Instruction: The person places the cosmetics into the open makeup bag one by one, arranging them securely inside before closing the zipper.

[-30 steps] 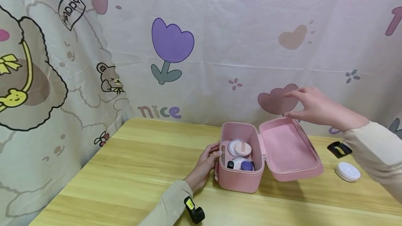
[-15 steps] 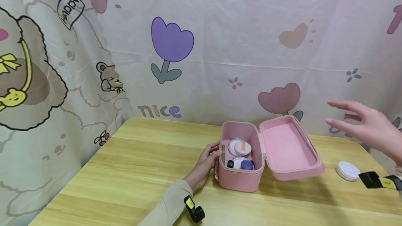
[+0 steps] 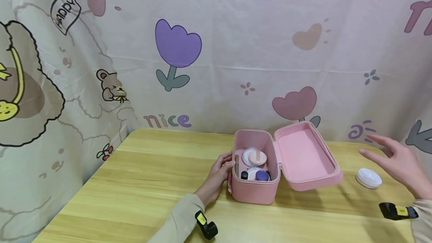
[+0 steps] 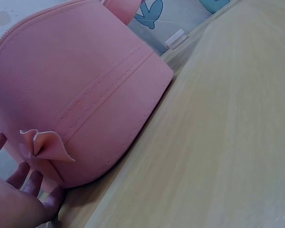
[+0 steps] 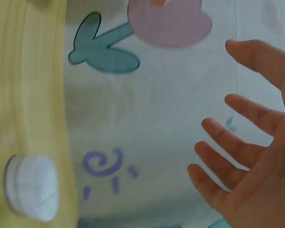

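Note:
A pink cosmetic case (image 3: 254, 193) stands on the table with its lid (image 3: 305, 155) hanging open to the right. My left hand (image 3: 213, 178) rests against the case's left side; in the left wrist view its fingers (image 4: 34, 183) touch the wall near a pink bow (image 4: 50, 146). Inside lie a pale powder puff (image 3: 258, 158), a purple-topped round item (image 3: 261, 175) and a small black-capped item (image 3: 244, 175). My right hand (image 3: 399, 164) is in the air, fingers spread and holding nothing, above and right of a white round container (image 3: 369, 178).
The wooden table (image 3: 162, 168) ends at a printed cloth backdrop (image 3: 219, 48) behind and on the left. Black camera straps sit on both wrists. The lid lies between the case and the white container.
My right hand has moved from above the lid to the right, then down toward the white container. My left hand stays at the case. The head view has shifted slightly.

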A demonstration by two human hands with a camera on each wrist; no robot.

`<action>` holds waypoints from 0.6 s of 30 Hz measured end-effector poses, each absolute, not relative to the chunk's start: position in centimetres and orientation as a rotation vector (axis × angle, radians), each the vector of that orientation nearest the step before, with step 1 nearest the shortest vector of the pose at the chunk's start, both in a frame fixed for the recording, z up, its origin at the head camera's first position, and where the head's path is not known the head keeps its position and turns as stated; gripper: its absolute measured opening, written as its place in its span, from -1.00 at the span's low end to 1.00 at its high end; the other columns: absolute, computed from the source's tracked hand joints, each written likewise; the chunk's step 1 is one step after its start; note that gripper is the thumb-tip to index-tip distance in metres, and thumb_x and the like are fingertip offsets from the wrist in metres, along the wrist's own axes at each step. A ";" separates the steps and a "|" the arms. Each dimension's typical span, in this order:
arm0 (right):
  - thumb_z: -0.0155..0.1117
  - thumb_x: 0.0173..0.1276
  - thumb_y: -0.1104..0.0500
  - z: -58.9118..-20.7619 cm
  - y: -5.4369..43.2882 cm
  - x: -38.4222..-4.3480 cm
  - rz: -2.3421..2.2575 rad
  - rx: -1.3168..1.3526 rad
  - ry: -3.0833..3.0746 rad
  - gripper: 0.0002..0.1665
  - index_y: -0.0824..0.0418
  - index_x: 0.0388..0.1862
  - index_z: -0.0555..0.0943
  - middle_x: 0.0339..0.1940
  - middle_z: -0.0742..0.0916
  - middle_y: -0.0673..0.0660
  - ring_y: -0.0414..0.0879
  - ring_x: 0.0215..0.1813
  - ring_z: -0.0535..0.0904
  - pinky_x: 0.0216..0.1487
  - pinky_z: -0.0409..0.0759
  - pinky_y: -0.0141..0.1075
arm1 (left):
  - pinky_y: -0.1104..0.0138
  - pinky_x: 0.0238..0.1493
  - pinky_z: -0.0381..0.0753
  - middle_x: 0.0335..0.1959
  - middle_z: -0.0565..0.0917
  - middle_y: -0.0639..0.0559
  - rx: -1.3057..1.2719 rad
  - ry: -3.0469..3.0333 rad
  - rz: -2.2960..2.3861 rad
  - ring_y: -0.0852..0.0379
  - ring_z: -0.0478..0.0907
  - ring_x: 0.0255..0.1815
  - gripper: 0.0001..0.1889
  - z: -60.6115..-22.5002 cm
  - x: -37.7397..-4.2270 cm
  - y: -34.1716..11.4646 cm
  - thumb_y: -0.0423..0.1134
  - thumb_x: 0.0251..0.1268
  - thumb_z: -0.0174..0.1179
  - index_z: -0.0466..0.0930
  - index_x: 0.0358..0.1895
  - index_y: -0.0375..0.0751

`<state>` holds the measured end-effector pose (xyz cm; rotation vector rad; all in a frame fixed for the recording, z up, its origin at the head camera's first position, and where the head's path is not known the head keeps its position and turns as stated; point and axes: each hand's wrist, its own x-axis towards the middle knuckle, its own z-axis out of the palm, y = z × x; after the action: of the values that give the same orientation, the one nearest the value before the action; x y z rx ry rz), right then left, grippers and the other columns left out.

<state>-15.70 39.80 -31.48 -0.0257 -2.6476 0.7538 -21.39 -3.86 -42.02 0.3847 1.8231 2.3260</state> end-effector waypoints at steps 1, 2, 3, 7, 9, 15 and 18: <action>0.21 0.41 0.01 -32.0 40.3 -15.7 0.784 -0.042 -2.627 -0.17 0.49 0.42 0.16 0.36 0.24 0.61 0.56 0.21 0.24 0.17 0.26 0.28 | 0.27 0.11 0.41 0.33 0.29 -0.32 0.384 1.822 2.327 -0.09 0.38 0.19 -0.42 -42.0 -21.4 -3.9 -0.19 0.34 0.06 0.23 0.37 -0.36; 0.20 0.41 0.01 -32.6 40.8 -15.7 0.836 -0.052 -2.608 -0.16 0.46 0.44 0.14 0.40 0.21 0.57 0.55 0.27 0.19 0.25 0.19 0.26 | 0.27 0.10 0.42 0.33 0.29 -0.32 0.387 1.819 2.329 -0.09 0.38 0.18 -0.42 -42.0 -21.4 -3.9 -0.20 0.34 0.06 0.23 0.37 -0.36; 0.19 0.42 0.01 -33.2 41.3 -15.8 0.876 -0.065 -2.592 -0.15 0.43 0.47 0.12 0.44 0.16 0.53 0.56 0.34 0.05 0.32 0.01 0.27 | 0.28 0.10 0.42 0.33 0.29 -0.32 0.389 1.819 2.327 -0.09 0.39 0.17 -0.42 -42.0 -21.4 -3.9 -0.20 0.34 0.06 0.23 0.37 -0.35; 0.19 0.42 -0.02 -35.8 42.9 -16.3 0.939 -0.063 -2.591 -0.13 0.35 0.51 0.08 0.50 0.12 0.42 0.38 0.46 -0.06 0.46 -0.12 -0.03 | 0.29 0.08 0.42 0.32 0.29 -0.31 0.385 1.823 2.332 -0.09 0.38 0.17 -0.42 -41.9 -21.6 -4.1 -0.19 0.33 0.06 0.23 0.37 -0.35; 0.18 0.42 -0.02 -36.8 43.4 -16.4 0.955 -0.049 -2.627 -0.11 0.33 0.52 0.05 0.51 0.10 0.39 0.33 0.48 -0.09 0.47 -0.12 -0.16 | 0.30 0.06 0.41 0.32 0.29 -0.31 0.382 1.828 2.329 -0.09 0.37 0.17 -0.42 -41.9 -21.6 -4.2 -0.19 0.33 0.06 0.23 0.37 -0.34; 0.22 0.40 0.04 -39.1 45.1 -15.7 0.992 -0.001 -2.695 -0.08 0.10 0.58 -0.02 0.43 0.09 -0.35 0.04 0.50 -0.17 0.20 -0.10 -0.73 | 0.31 0.05 0.41 0.33 0.28 -0.32 0.397 1.806 2.324 -0.09 0.36 0.18 -0.41 -41.9 -21.7 -4.1 -0.19 0.33 0.06 0.22 0.37 -0.35; 0.24 0.39 0.07 -39.6 45.9 -15.3 1.020 0.016 -2.723 -0.05 0.02 0.59 -0.06 0.15 0.10 -0.61 0.17 0.49 -0.15 0.02 -0.05 -0.83 | 0.31 0.05 0.39 0.34 0.28 -0.32 0.387 1.789 2.327 -0.07 0.36 0.16 -0.41 -42.0 -21.6 -4.0 -0.20 0.33 0.06 0.21 0.38 -0.36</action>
<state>-15.28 45.94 -39.64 0.0157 -2.7234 1.0197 -21.62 -3.98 -41.95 0.3866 1.7892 2.3273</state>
